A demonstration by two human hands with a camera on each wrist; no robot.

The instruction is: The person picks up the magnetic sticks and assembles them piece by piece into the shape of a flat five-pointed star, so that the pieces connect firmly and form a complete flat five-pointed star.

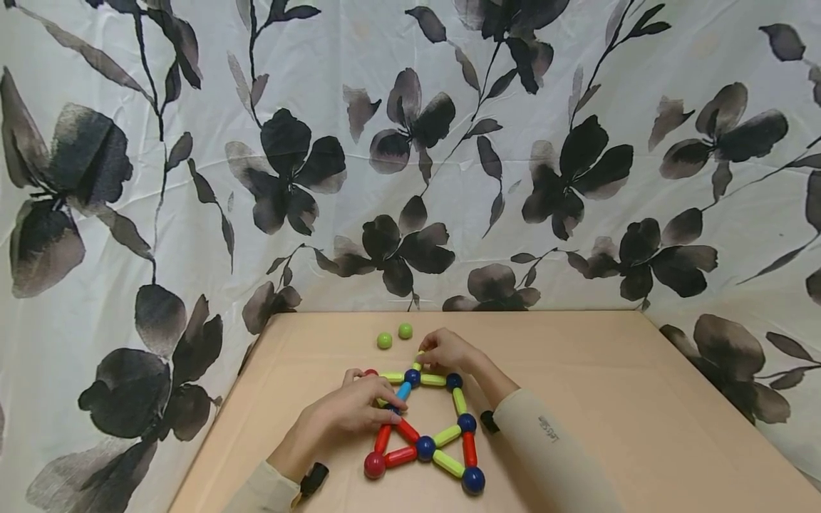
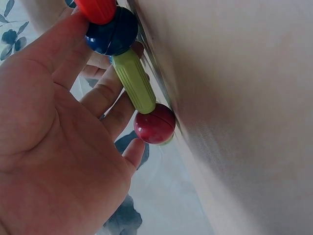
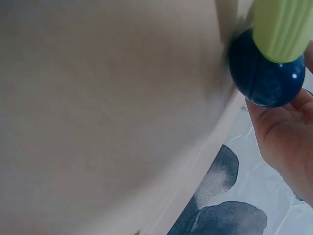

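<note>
A magnetic stick-and-ball frame lies on the table, with blue balls (image 1: 425, 448), red balls (image 1: 375, 465), red sticks (image 1: 470, 449), yellow-green sticks (image 1: 448, 464) and a light-blue stick (image 1: 403, 391). On its left side, my left hand (image 1: 346, 410) holds a blue ball (image 2: 113, 32) between thumb and fingers. From that ball a yellow-green stick (image 2: 134, 82) leads to a red ball (image 2: 155, 124). At the far side, my right hand (image 1: 449, 351) pinches a yellow-green stick (image 1: 417, 365) that meets a blue ball (image 1: 412, 377). The right fingertips are partly hidden.
Two small green balls (image 1: 384, 340) sit beyond the frame, near the back edge of the wooden table (image 1: 577, 399). Behind the table hangs a white cloth (image 1: 487, 206) with dark flowers. Black bands (image 1: 314, 479) are on both wrists.
</note>
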